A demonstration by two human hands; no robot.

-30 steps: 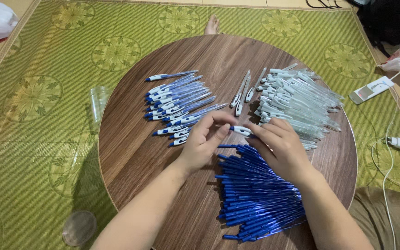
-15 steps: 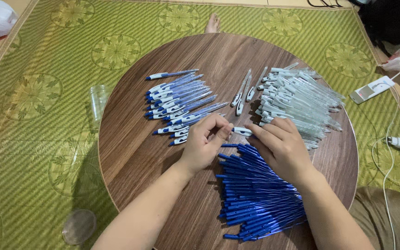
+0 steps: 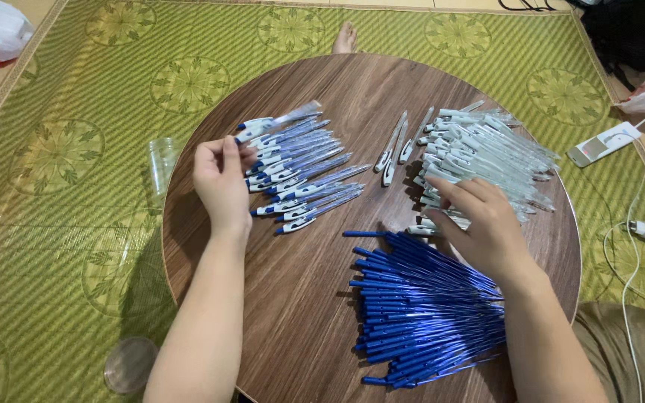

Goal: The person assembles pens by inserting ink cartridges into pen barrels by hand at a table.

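Hands now apart: left hand [image 3: 222,179] at assembled pens [image 3: 300,168], right hand [image 3: 487,224] at clear barrels [image 3: 487,149].

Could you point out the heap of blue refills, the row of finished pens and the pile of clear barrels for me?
Heap of blue refills [image 3: 419,313], head view, middle of the heap.
Row of finished pens [image 3: 304,175], head view, middle of the row.
Pile of clear barrels [image 3: 487,149], head view, centre of the pile.

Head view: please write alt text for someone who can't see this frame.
Seen from above, a person's left hand rests at a row of assembled blue-and-white pens while the right hand reaches into a pile of clear pen barrels on a round wooden table. Blue refills lie heaped near them; a green patterned mat lies beneath.
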